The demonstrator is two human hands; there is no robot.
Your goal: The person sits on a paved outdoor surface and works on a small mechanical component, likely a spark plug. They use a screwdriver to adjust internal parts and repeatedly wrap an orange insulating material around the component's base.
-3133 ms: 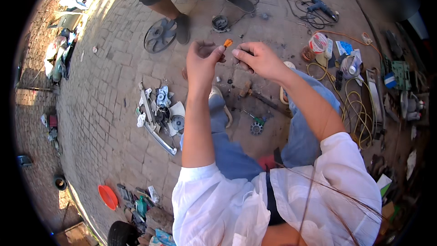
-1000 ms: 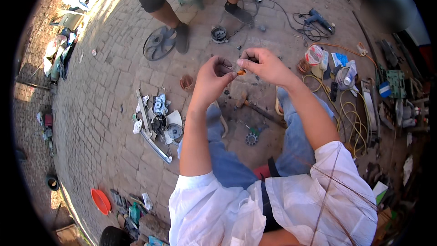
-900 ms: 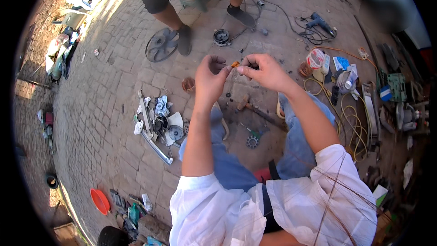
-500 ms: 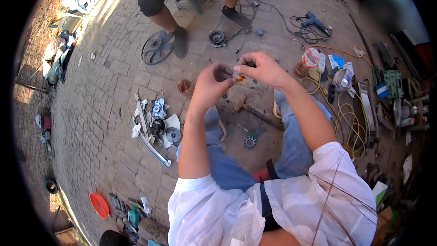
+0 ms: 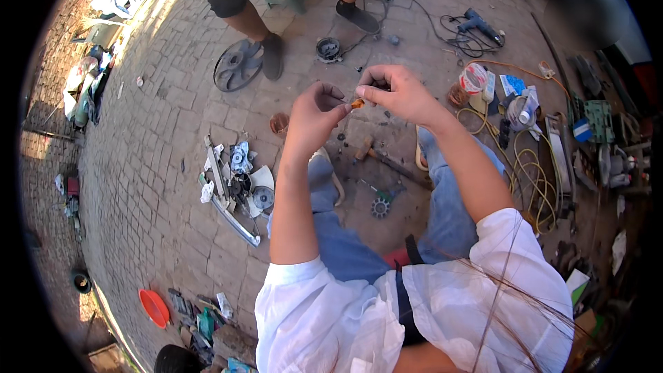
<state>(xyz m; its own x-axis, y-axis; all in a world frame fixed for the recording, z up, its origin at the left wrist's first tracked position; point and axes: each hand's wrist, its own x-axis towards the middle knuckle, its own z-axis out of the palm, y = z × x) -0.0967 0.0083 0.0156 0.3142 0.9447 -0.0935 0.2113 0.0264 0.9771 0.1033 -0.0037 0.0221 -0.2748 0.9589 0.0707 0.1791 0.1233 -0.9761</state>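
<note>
My left hand [image 5: 314, 112] and my right hand [image 5: 397, 94] meet in front of me above the paving, both with dark smudged fingers. Between their fingertips is a small shiny orange-brown piece [image 5: 357, 103], too small to name exactly. Thumb and fingers of each hand are closed in a pinch around it. Below them a hammer [image 5: 366, 148] with a wooden handle lies on the ground between my feet. Nearer to me is a grey toothed wheel-like part [image 5: 380, 208]. A reddish-brown copper-coloured clump [image 5: 279, 123] lies just left of my left wrist.
Scrap metal and plastic parts [image 5: 242, 190] are heaped to the left. A seated person's foot [image 5: 273, 56] rests beside a fan wheel [image 5: 238, 65]. A blue power tool [image 5: 479, 27], yellow cable [image 5: 535, 173] and green case [image 5: 598, 122] lie right; an orange basin [image 5: 154, 308] stands lower left.
Both hands have moved slightly up and left in the picture, still together at the small orange-brown piece. The seated person's hands are now mostly out of the frame.
</note>
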